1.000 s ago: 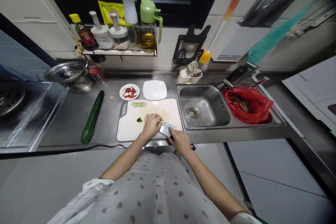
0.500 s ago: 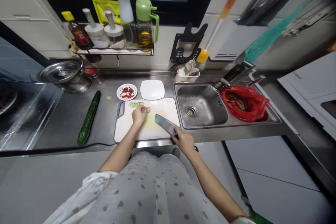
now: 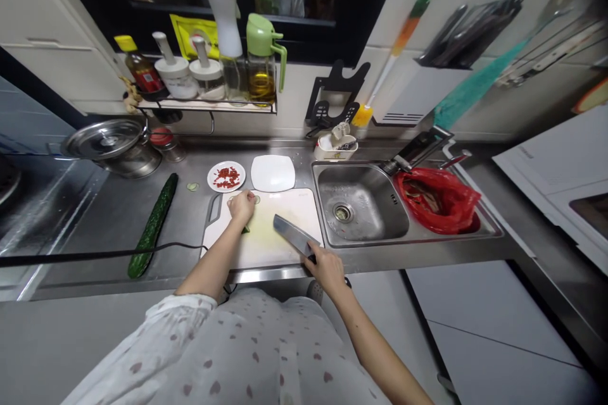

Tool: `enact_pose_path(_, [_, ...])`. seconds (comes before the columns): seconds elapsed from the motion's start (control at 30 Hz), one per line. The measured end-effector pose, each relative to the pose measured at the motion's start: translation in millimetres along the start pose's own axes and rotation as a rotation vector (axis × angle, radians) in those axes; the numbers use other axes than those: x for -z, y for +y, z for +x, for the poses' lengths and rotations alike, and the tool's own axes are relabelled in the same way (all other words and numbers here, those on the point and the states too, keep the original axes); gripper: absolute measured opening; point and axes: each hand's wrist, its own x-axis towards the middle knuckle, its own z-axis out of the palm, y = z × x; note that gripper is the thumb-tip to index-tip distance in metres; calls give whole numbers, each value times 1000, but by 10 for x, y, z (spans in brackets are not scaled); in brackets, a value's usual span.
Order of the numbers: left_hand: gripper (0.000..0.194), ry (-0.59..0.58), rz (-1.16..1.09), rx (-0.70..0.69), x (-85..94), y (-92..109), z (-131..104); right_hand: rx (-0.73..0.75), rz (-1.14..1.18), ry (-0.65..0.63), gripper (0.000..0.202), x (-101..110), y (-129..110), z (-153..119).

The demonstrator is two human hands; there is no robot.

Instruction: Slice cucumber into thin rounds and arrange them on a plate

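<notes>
On the white cutting board (image 3: 294, 202), my left hand (image 3: 242, 205) is closed with bent fingers over a row of thin cucumber slices, hiding most of them. One pale cucumber slice (image 3: 257, 200) shows at its right side. A small green cucumber piece (image 3: 246, 229) pokes out by my left wrist. My right hand (image 3: 327, 267) grips the handle of a broad kitchen knife (image 3: 292, 234), its blade lying low over the board and pointing up and left. The contact between my left fingers and the slices is partly hidden.
Left of the board lie a whole cucumber (image 3: 154, 224), a black cord (image 3: 118, 252) and stray slices (image 3: 192, 186). Behind it stand a plate of chopped red bits (image 3: 227, 176) and a white plate (image 3: 272, 173). A sink (image 3: 363, 202) with a red bag (image 3: 437, 202) is on the right.
My left hand has moved left along the board, over the row of slices that showed before. The green piece by the wrist has come into sight. My right hand still holds the knife.
</notes>
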Motion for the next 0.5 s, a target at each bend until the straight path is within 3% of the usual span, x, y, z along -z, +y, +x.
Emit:
enact_pose_path(0.23, [14,34,104,-113,-31,-17,34,-43,3,-34,45,65,5,-1])
enact_pose_path(0.4, [18,40,119,-95,-6,-7,38,-43,37,-20,44,91,-16,23])
enact_pose_path(0.5, [20,66,-3,-41,26,-63,-10,-54,102,-2,40,78,-46,47])
